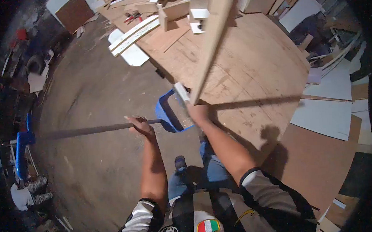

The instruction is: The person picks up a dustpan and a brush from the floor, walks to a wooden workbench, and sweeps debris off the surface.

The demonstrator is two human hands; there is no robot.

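Note:
My left hand (140,125) is around a dark shaft (87,130), close to its blue D-shaped grip (165,112); the fingers look loose and are partly hidden. Leftward, the shaft runs to a blue end piece (25,138), seen nearly edge-on, so the tool looks like a shovel. My right hand (197,112), at the table's edge, closes on the lower end of a long pale wooden strip (216,40) that rises toward the camera. A short white piece (181,92) shows just beyond my right hand, beside the blue grip; I cannot tell what it is.
A wooden worktable (258,59) spans the right, with wood offcuts (175,10), white-faced strips (134,35) and red-handled pliers (132,17) at its far end. Sheet panels (323,116) lie on the right. A person (25,195) is at far left. Brown floor (93,87) lies left.

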